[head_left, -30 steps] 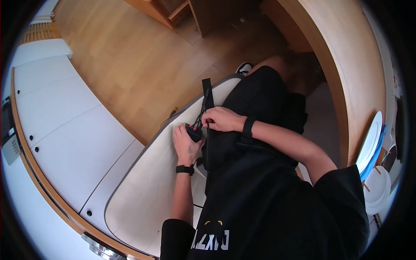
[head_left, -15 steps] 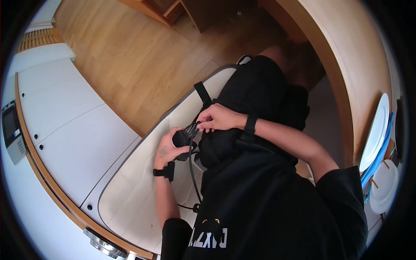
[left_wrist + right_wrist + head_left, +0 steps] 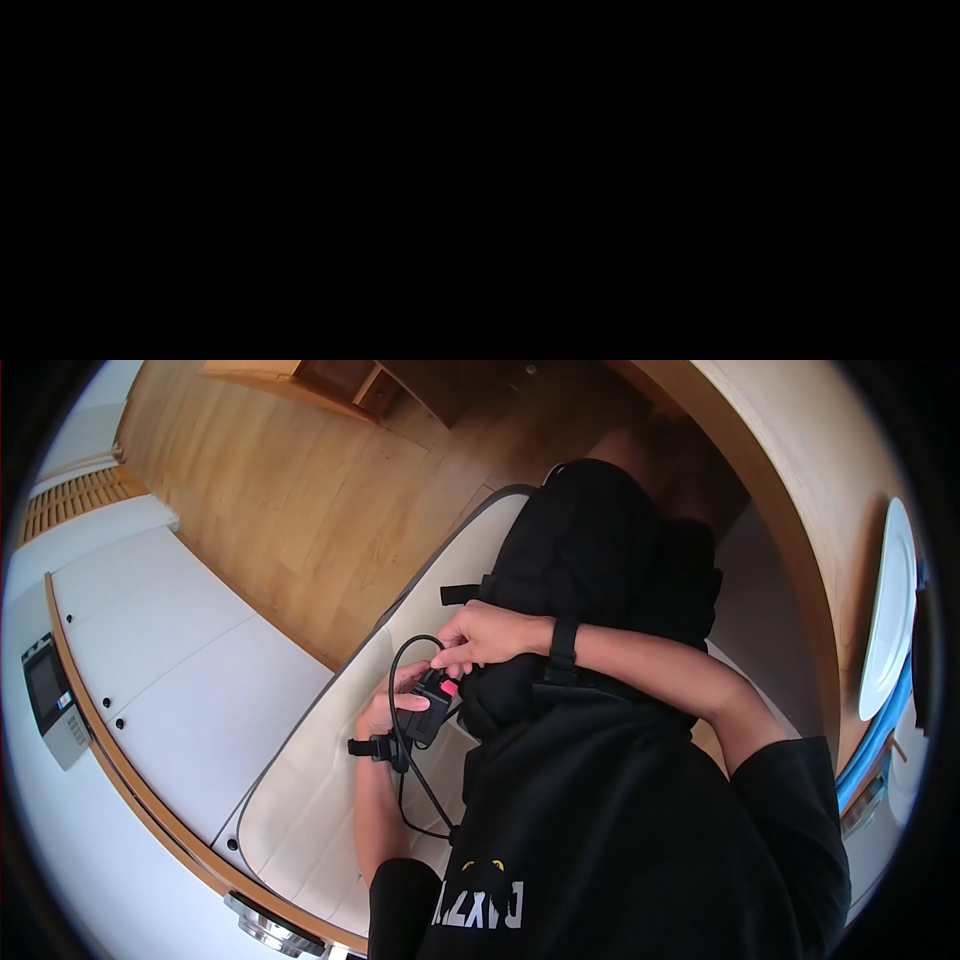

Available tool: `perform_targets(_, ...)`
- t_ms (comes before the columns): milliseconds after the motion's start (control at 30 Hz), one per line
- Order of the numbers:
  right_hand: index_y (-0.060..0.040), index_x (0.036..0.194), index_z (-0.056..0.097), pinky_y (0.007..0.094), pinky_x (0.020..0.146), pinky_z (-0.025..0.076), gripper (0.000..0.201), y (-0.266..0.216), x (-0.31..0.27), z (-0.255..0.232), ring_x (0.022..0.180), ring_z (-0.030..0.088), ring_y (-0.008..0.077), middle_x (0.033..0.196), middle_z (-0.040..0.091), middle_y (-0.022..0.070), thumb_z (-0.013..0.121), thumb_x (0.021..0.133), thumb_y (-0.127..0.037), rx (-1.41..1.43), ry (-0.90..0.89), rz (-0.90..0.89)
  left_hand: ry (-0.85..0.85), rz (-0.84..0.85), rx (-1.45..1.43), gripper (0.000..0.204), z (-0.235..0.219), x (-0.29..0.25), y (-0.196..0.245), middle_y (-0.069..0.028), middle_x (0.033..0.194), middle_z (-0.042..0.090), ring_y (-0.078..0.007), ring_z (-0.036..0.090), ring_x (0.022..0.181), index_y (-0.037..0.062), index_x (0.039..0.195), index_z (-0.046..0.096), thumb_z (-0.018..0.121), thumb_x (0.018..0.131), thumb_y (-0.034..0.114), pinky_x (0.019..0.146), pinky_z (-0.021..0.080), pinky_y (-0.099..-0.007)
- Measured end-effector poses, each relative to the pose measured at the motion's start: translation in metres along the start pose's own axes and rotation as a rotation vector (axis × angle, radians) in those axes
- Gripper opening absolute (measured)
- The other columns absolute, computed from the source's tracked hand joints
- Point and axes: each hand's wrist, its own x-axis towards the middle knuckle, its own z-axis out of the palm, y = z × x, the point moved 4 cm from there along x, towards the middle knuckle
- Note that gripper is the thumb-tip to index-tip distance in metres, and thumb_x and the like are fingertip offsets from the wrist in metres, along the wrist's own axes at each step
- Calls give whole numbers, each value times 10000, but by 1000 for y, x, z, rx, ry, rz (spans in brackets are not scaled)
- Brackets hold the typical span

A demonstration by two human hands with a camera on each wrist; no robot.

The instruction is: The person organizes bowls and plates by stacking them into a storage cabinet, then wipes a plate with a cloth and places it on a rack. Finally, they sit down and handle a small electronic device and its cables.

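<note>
In the head view my left hand [image 3: 380, 712] grips a small black box [image 3: 428, 724], its thumb lying across the near face. A pink piece [image 3: 450, 687] shows at the box's upper corner. My right hand [image 3: 492, 634] is bent over that end, thumb and fingertips pinching the end of a black cable [image 3: 393, 668]. The cable loops out past the left fingers and runs down by the left wrist to the waist. The right fingers partly hide the cable's end. Both wrist views are black.
A cream padded surface with a grey edge [image 3: 300, 815] lies under the left arm. White cabinets [image 3: 190, 660] stand at the left beside the wooden floor [image 3: 290, 500]. A wooden table edge [image 3: 800, 550] with a white plate [image 3: 888, 610] curves along the right.
The box has turned in the left hand, its pink piece now showing. The right hand has moved slightly left, and the cable now arches in a wide loop. The black strap has swung down.
</note>
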Motion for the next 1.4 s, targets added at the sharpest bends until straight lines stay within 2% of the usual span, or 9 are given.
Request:
perform_targets(367,3,782,676,288,570,512,330,-1,0,6,617,663,111,739,737,53,655,993,-251,75,11,-53,4,-100,-143,803,-8,-4,-8,-108,1098,658,-181,658,921,-86,1283,560,741,581,258,823,527,-256)
perform_targets(467,3,778,672,286,577,512,333,-1,2,6,616,661,110,736,735,52,654,994,-250,68,-4,-44,-25,-119,-163,837,-14,-5,-15,-155,1218,649,-264,629,1090,-76,1339,548,691,560,196,998,471,-330)
perform_targets(567,3,788,677,285,585,515,321,1,4,7,617,664,111,732,734,52,652,994,-241,51,-19,-14,17,-135,-161,822,-8,-6,-10,-103,1104,663,-188,659,930,-83,1326,537,737,597,238,865,521,-282)
perform_targets(767,7,854,702,302,606,528,215,15,7,-2,633,681,131,723,732,61,655,960,-175,-35,-45,38,125,-90,257,680,-12,-3,1,-88,1074,667,-188,646,971,3,1224,582,842,633,216,890,507,-320)
perform_targets(833,8,869,705,310,618,534,184,9,6,-3,642,689,146,722,732,62,655,944,-151,-93,-69,81,276,-88,738,670,-14,-10,14,-86,1111,658,-170,627,995,34,1174,566,900,625,222,892,501,-346)
perform_targets(967,29,967,715,328,725,553,180,-4,5,-6,769,720,198,830,759,95,672,867,-114,-360,-196,40,414,156,1191,740,0,-17,28,-149,1072,653,-313,635,1015,37,1199,555,912,579,227,898,509,-400)
perform_targets(1133,34,1294,640,293,807,544,527,-6,4,-8,937,717,205,1055,758,109,533,780,-2,-256,-460,126,452,240,1386,765,9,-26,34,-168,1161,620,-393,586,1124,54,1232,530,863,568,239,967,480,-457)
perform_targets(1300,-24,1270,685,258,749,530,420,-8,13,-13,863,686,143,1045,755,86,523,905,-152,-18,-517,439,519,301,1481,744,16,-29,37,-169,1158,622,-376,590,1122,58,1217,528,845,584,288,967,490,-456)
perform_targets(1400,-42,1012,768,262,571,474,324,-4,19,-4,636,552,86,863,701,4,626,945,-325,-248,-499,476,412,224,1495,703,22,-20,44,-154,1102,620,-361,599,1086,49,1166,537,846,582,290,939,507,-447)
